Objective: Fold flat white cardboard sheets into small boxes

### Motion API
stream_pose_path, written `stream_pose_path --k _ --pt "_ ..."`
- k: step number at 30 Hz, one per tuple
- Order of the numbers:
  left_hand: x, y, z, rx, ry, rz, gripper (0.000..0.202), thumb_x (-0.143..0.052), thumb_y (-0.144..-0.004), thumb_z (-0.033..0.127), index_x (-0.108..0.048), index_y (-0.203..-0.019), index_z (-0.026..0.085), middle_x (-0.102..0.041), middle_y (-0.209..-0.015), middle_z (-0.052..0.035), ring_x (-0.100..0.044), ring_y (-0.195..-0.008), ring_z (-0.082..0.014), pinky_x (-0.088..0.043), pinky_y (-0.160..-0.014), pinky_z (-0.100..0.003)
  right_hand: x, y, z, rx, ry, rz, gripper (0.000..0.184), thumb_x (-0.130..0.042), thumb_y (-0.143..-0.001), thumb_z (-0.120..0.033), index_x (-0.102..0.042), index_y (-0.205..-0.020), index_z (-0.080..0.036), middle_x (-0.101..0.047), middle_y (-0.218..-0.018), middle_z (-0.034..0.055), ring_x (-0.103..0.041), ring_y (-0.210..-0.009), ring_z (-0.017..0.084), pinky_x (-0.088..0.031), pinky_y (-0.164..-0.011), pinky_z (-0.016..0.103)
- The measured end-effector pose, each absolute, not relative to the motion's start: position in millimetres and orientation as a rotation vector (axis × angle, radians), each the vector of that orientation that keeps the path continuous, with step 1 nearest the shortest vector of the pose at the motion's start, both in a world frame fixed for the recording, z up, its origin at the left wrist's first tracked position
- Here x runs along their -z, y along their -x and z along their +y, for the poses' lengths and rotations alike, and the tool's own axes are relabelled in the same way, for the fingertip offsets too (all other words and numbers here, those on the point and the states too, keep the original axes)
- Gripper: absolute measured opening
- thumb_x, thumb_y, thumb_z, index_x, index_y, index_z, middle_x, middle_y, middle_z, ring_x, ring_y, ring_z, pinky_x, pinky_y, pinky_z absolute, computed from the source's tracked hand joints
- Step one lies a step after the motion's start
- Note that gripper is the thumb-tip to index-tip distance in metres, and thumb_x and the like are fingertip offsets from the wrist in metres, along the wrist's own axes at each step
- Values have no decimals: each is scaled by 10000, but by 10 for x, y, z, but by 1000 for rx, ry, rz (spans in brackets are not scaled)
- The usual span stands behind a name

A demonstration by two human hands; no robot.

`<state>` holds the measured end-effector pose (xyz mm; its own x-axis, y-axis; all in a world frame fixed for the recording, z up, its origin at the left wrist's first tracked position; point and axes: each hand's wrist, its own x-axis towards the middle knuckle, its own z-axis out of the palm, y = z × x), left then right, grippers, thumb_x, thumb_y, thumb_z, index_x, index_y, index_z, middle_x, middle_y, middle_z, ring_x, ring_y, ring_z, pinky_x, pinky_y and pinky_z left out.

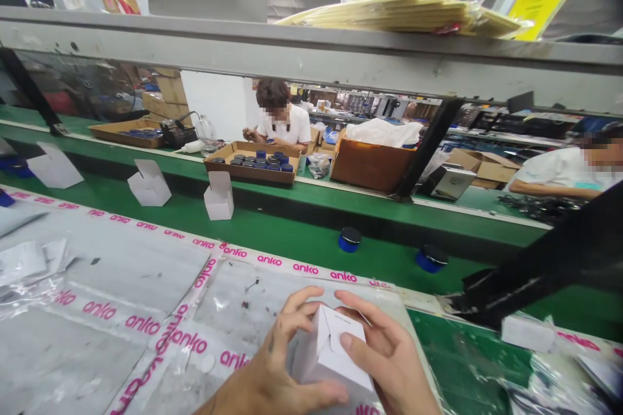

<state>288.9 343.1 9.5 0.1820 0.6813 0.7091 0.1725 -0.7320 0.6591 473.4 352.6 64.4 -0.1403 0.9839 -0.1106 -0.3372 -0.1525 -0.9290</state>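
Note:
A small white carton sits between my hands over the plastic-covered worktop, a flap and a seam showing on its top. My left hand curves around the carton's left side, fingertips at its far edge and thumb along the near side. On the right, my right hand grips the same carton, its thumb pressed on the top and its fingers behind the far side. The carton's underside and contents are hidden.
On the green conveyor stand white cartons with raised flaps and blue, black-topped round items. A metal shelf crosses above. Behind it are a tray of similar items and two people. A black post slants at right.

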Motion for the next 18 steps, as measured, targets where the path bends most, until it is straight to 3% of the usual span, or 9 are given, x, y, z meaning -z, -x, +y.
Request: stream_pose_path --k 2,4,9,15,18 --pt "-133 -2880 3435 -1567 -2202 772 659 -783 -905 487 -380 -1379 271 -550 -1332 -163 -426 -1496 -329 -495 -1161 -505 -698 -4794 3538 -1605 1038 -1012 469 -994 -614 -431 -829 -1010 -239 -783 -1192 122 -705 -1109 305 -567 -921 350" --pt "-189 -2877 3438 -1577 -2325 734 670 -761 -932 458 -355 -1415 233 -562 -1229 -133 -403 -1511 -282 -443 -1215 -440 -728 -4832 3554 -1599 1056 -1046 443 -1002 -598 -423 -838 -964 -234 -797 -1114 113 -713 -1070 299 -573 -898 337" --pt "-276 -2906 3464 -1584 -2401 724 575 -711 -977 429 -392 -1381 172 -545 -1226 -133 -373 -1532 -232 -379 -1251 -327 -618 -4804 3593 -1433 1001 -1112 338 -969 -641 -398 -840 -919 -253 -782 -1013 74 -726 -940 256 -590 -816 311" --pt "-259 -2912 3484 -1549 -2429 674 619 -718 -976 419 -381 -1435 176 -561 -1336 -164 -352 -1548 -217 -376 -1253 -347 -514 -4770 3626 -1356 938 -1141 255 -932 -655 -299 -828 -885 -267 -788 -974 50 -729 -939 250 -591 -853 318" --pt "-261 -2883 3471 -1523 -2331 738 655 -773 -925 468 -426 -1431 236 -599 -1378 -156 -409 -1522 -265 -454 -1200 -401 -574 -4853 3623 -1445 946 -1130 344 -925 -711 -350 -814 -1026 -269 -808 -1065 73 -738 -1036 273 -590 -919 361"
